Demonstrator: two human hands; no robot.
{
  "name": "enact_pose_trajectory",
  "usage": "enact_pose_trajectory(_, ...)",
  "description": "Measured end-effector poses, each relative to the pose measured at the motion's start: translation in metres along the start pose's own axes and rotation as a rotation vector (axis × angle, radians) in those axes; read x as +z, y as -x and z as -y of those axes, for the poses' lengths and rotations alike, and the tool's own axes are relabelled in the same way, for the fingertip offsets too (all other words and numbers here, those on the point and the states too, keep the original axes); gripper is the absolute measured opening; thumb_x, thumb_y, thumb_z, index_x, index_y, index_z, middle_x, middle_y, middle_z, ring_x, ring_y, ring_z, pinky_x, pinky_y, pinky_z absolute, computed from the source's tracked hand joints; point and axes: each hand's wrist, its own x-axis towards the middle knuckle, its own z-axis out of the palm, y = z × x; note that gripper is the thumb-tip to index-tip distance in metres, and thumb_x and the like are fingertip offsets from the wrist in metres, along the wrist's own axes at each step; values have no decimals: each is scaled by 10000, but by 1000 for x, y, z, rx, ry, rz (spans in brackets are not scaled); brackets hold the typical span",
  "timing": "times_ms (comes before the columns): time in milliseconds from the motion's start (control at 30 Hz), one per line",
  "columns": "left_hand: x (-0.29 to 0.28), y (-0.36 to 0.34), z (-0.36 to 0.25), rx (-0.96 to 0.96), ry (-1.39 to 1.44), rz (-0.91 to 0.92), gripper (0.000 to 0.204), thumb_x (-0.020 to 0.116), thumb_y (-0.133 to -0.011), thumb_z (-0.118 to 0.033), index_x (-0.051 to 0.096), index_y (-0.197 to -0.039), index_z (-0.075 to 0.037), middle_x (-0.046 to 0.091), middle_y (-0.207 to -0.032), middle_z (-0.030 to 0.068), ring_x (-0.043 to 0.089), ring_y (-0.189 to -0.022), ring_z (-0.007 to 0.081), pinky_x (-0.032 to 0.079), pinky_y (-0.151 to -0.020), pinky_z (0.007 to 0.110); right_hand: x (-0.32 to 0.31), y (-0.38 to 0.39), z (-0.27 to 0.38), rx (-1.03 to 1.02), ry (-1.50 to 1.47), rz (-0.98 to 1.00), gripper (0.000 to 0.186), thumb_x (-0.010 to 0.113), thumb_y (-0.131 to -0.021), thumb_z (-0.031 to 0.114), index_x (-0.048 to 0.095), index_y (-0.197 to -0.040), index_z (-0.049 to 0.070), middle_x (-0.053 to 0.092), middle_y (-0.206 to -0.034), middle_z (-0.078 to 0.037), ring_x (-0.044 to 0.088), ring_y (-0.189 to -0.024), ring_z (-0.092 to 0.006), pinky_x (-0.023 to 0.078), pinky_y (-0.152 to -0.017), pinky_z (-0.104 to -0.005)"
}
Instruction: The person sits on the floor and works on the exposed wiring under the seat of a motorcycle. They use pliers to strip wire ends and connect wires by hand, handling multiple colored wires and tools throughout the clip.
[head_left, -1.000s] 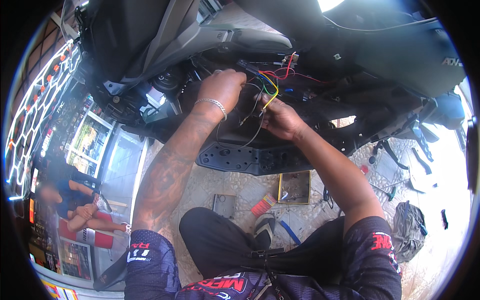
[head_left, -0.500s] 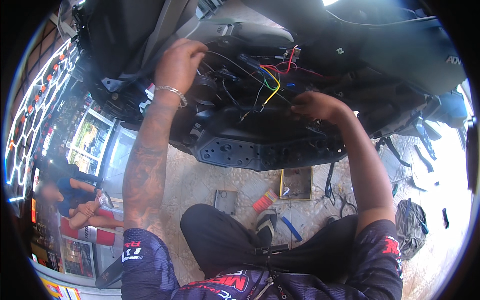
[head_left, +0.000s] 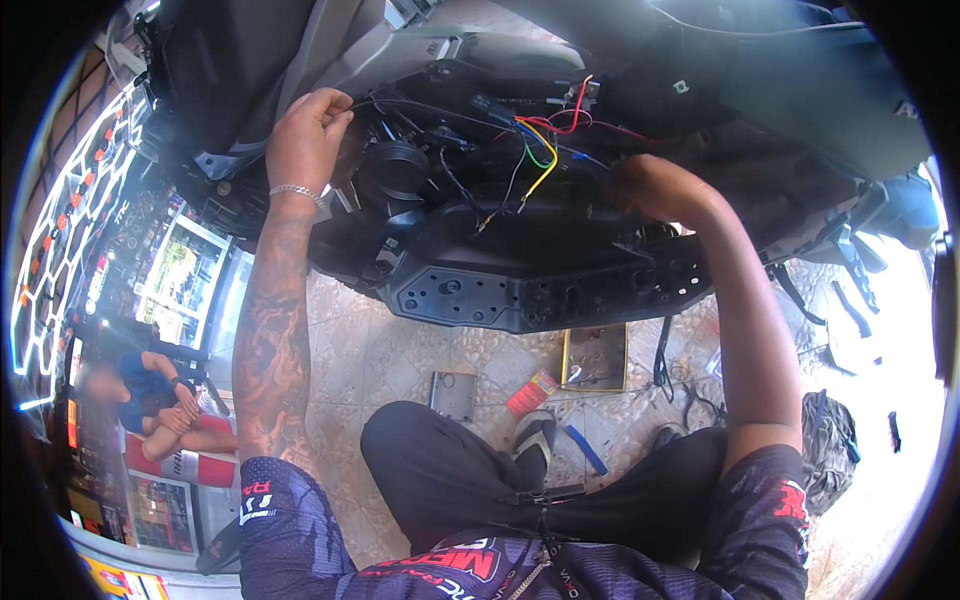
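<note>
Scooter (head_left: 520,270) with panels off fills the upper half of the view, black underframe and wiring exposed. Left hand (head_left: 305,135) at 11 o'clock, fingers curled shut, pinching a black cable (head_left: 420,105) that runs right toward the wire bundle; silver bracelet (head_left: 295,192) on the wrist. Right hand (head_left: 650,185) at 1 o'clock, reaching into the frame just right of the bundle; fingers hidden behind the bodywork, so cannot tell whether it grips anything. Coloured wires (head_left: 540,150) between the two hands at 12 o'clock: red at top, yellow, green and blue hanging loose below, yellow one trailing down toward a round black housing's right side. Round housing (head_left: 395,170) just right of the left hand. Tiled floor (head_left: 370,350) below the scooter. On it near centre: small grey box (head_left: 453,395), red packet (head_left: 533,392) beside it, open yellow-rimmed tray (head_left: 595,357) with small parts at 5 o'clock of the bundle. Sandalled foot (head_left: 535,435) below the packet. Black bag (head_left: 830,445) at 4 o'clock. Seated person (head_left: 160,400) at 8 o'clock, well apart.
</note>
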Motion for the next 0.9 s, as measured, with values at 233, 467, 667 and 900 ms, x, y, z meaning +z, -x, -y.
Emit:
enact_pose_trajectory(233,3,9,6,41,-178,-3,122,736,-932,-218,715,-1021,-137,721,-969,24,718,-882,255,565,-761,386,4,1,-6,127,84,-94,323,521,-1036,169,672,-1302,66,736,-1066,-209,730,-961,-326,558,-842,-423)
enact_pose_trajectory(467,6,17,12,90,-268,-19,146,724,-947,-259,718,-1040,-146,720,-997,26,715,-906,281,564,-755,387,2,-3,-3,79,273,-130,344,518,-966,50,702,-1256,65,730,-1116,-229,702,-1059,-392,545,-901,-463)
enact_pose_trajectory(667,9,22,16,147,-295,-34,167,732,-943,-259,731,-1053,-132,724,-1026,24,716,-921,281,564,-760,374,1,1,5,-2,353,8,235,559,-959,81,729,-1117,51,744,-958,-185,723,-925,-371,559,-802,-472)
enact_pose_trajectory(900,14,26,18,150,-314,-52,157,722,-950,-259,739,-1045,-135,718,-1060,14,716,-932,278,566,-771,374,16,-8,16,97,271,-560,231,645,-921,105,739,-1127,56,748,-1011,-185,727,-989,-344,591,-839,-449)
